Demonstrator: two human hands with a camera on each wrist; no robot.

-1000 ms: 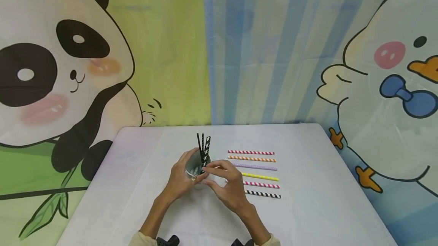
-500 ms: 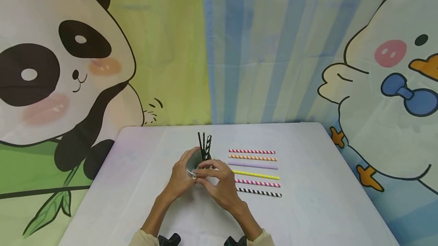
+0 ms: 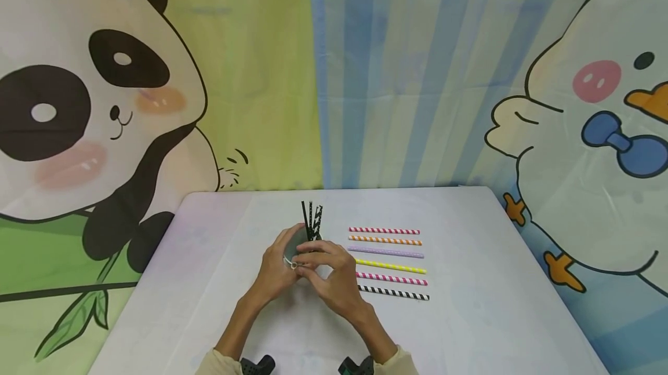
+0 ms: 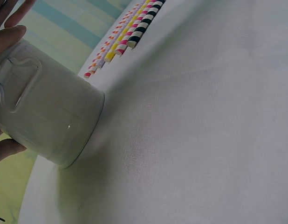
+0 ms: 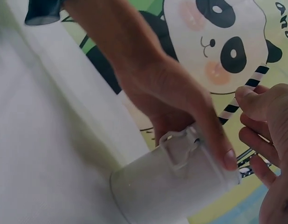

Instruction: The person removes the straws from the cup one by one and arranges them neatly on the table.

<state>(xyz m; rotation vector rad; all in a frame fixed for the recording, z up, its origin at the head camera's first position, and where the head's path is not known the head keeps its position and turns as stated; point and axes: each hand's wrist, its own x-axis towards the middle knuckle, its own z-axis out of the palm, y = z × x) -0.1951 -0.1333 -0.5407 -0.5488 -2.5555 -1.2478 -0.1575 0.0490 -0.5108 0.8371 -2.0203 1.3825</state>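
My left hand [image 3: 278, 265] grips a small whitish pail [image 5: 167, 184] with a wire loop on its side, steadying it on the table. Several black-patterned paper straws [image 3: 313, 224] stand inside and lean against the far side of its rim. At the near rim, my right hand [image 3: 334, 273] pinches a black-and-white striped straw [image 5: 230, 111] between thumb and forefinger, as the right wrist view shows. That straw's lower part is hidden behind the left hand and the pail. In the left wrist view, fingers of the left hand [image 4: 11, 39] wrap the pail's top end.
On the white table [image 3: 469, 317], right of the hands, lies a row of striped straws: red [image 3: 384, 230], orange [image 3: 385, 240], purple [image 3: 386, 252], yellow [image 3: 391, 266], pink [image 3: 394, 279] and black [image 3: 395, 292]. Behind hangs a cartoon curtain [image 3: 386, 73].
My right hand has shifted left, from beside the black-patterned straws to the straw at the pail's near rim. The left hand keeps its hold on the pail.
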